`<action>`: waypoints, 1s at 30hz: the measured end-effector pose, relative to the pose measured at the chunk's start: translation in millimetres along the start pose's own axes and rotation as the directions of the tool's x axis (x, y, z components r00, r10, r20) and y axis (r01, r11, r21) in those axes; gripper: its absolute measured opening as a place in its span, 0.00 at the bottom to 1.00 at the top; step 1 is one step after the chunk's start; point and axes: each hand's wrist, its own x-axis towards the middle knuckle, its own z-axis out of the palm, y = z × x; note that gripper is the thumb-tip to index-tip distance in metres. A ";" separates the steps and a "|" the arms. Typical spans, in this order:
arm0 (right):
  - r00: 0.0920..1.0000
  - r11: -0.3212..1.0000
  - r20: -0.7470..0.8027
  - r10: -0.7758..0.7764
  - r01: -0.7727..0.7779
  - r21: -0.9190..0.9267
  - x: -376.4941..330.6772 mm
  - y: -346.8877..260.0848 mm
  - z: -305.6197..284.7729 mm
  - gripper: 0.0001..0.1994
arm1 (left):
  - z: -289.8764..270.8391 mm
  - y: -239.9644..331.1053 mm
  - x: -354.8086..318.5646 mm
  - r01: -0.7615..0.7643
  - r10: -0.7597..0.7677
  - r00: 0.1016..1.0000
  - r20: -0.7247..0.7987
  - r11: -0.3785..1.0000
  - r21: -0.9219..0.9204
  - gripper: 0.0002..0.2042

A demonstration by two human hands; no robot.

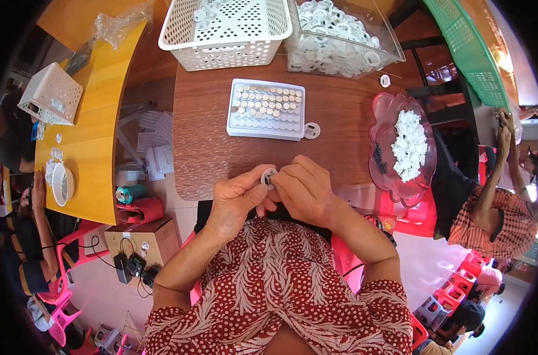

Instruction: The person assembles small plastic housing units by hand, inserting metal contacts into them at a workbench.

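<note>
In front of my chest, above the near edge of the table, my left hand [234,198] pinches a small round white plastic part [267,174] with a dark middle. My right hand [307,190] is closed against the right side of that part, and what its fingertips hold is hidden. Beyond my hands lies a white tray [236,123] with rows of coin-shaped silver cells [269,97]. Touching the tray's right corner is another round white part [311,131].
A white perforated basket [221,58] and a clear bin [346,68] of white parts stand at the table's far side. At right, a pink petal-edged dish [393,188] holds small white pieces [409,145] and dark bits [379,158]. A yellow table [97,142] is at left; people sit on both sides.
</note>
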 end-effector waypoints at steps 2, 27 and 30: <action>1.000 0.999 0.004 0.026 -0.026 0.041 0.2 1.1 0.0 0.11 | -1.3 -2.9 0.2 0.014 -0.013 1.000 0.004 1.000 -0.015 0.17; 0.447 0.174 0.293 0.845 -0.748 0.641 5.0 -19.6 -2.9 0.05 | 4.0 1.6 2.4 -0.006 0.005 0.999 0.040 0.999 0.031 0.17; 0.452 0.159 0.309 0.837 -0.741 0.652 2.7 -19.8 1.0 0.05 | 3.0 1.2 3.1 -0.003 0.003 0.999 0.041 1.000 0.019 0.17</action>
